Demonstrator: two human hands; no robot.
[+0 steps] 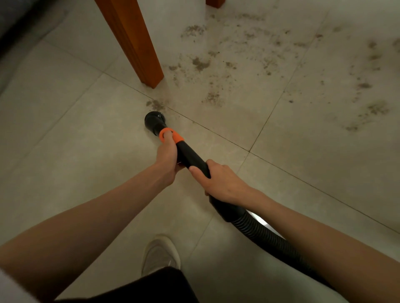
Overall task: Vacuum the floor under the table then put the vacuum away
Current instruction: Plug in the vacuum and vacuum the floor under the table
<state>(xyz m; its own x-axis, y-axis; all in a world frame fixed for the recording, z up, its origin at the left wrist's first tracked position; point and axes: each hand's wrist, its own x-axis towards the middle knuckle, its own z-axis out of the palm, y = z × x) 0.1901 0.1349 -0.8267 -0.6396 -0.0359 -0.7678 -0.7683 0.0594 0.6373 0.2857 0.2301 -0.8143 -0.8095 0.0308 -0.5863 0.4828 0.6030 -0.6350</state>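
Observation:
I hold a black vacuum wand [188,154] with an orange collar [171,135] in both hands. My left hand [167,157] grips the wand just behind the collar, thumb lying on the orange part. My right hand [220,181] grips the wand's rear end where the ribbed black hose [266,235] joins. The round black brush nozzle [154,120] rests on the tiled floor beside a small patch of dirt [157,105]. An orange-brown wooden table leg [134,41] stands just beyond the nozzle. Dark crumbs and dust [255,64] are scattered over the tiles to the right of the leg.
A second wooden leg [215,2] shows at the top edge. My light shoe [160,255] stands on the tiles below the hands. A dark object [13,21] fills the top left corner. The hose trails off to the lower right.

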